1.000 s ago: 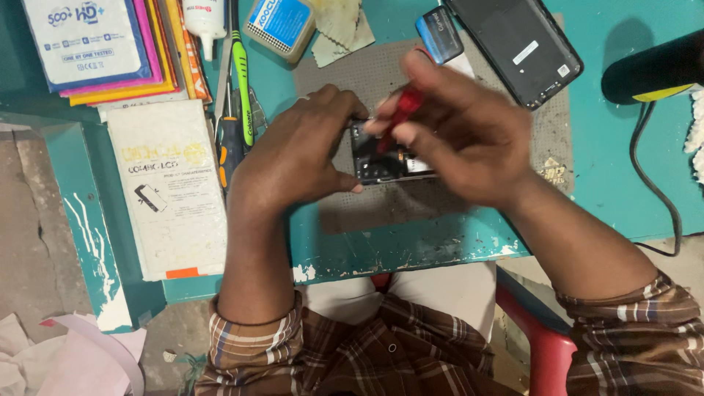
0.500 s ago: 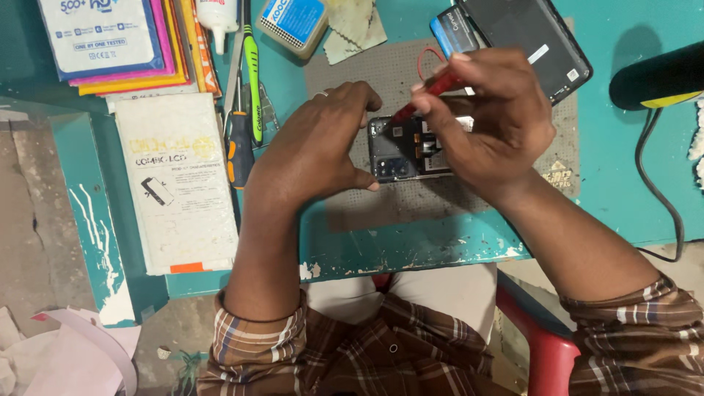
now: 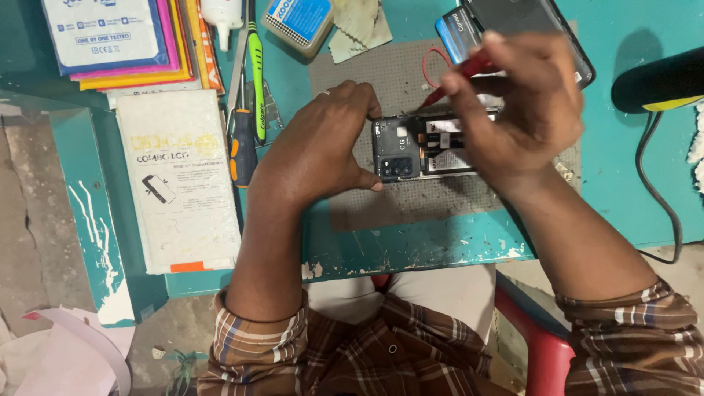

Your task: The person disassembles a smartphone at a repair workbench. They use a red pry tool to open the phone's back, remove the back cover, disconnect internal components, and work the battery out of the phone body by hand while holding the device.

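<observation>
Head view showed the left hand (image 3: 323,150) clamped on an opened smartphone (image 3: 425,147), while the right hand (image 3: 524,110) just above it pinched a red screwdriver (image 3: 458,77).

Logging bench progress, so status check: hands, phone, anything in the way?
Left hand grips opened phone on grey mat. Right hand holds red tool, tip at phone's top edge. Nothing blocking.

A chipped teal wooden bench (image 3: 645,183) carries a grey dotted work mat (image 3: 396,81). The slim tool (image 3: 458,77) at upper centre is red; the shirt sleeves (image 3: 631,330) at the bottom are brown plaid; the packet (image 3: 180,183) at left is white.
</observation>
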Demonstrator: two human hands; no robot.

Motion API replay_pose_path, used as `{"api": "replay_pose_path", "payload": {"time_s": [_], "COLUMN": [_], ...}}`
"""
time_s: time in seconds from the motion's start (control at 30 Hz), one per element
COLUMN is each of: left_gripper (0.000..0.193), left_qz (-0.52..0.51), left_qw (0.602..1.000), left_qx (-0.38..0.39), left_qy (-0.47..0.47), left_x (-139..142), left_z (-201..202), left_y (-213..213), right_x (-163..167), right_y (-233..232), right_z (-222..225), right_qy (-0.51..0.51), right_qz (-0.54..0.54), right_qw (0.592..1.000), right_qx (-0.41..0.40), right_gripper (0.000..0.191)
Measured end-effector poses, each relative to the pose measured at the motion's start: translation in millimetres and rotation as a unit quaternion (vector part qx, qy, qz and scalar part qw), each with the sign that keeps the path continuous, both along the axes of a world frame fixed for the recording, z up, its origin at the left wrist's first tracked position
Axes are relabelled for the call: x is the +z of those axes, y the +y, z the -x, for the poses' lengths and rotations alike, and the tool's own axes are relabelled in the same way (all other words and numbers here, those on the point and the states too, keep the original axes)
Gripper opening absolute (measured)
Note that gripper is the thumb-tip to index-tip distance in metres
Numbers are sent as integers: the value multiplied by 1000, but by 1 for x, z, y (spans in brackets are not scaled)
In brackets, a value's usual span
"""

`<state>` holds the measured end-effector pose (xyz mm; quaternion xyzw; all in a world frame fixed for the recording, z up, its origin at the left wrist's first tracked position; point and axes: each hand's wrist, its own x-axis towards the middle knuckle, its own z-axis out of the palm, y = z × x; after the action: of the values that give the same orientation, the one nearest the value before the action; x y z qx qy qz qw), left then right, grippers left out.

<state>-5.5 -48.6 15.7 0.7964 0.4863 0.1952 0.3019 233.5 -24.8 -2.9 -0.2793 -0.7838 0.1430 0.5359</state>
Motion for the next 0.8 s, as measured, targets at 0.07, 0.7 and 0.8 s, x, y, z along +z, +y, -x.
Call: {"api": "replay_pose_path", "payload": {"time_s": [0.07, 0.7, 0.8], "left_gripper": [85, 82, 80], "left_qz": [-12, -148, -175], "left_qw": [1000, 987, 982], "left_qx": [-9, -64, -66], "left_qy": [0, 16, 23], "left_x": [2, -27, -31], "left_z": [1, -30, -31], "left_y": [0, 3, 2], "right_x": [4, 12, 14], "right_y": [2, 20, 21], "right_z": [-8, -12, -11], "right_qy": [-1, 8, -10], "right_qz": [-10, 63, 41], "right_qw": [1000, 997, 999], "right_qx": [-23, -38, -29], "right_gripper": [42, 21, 21]}}
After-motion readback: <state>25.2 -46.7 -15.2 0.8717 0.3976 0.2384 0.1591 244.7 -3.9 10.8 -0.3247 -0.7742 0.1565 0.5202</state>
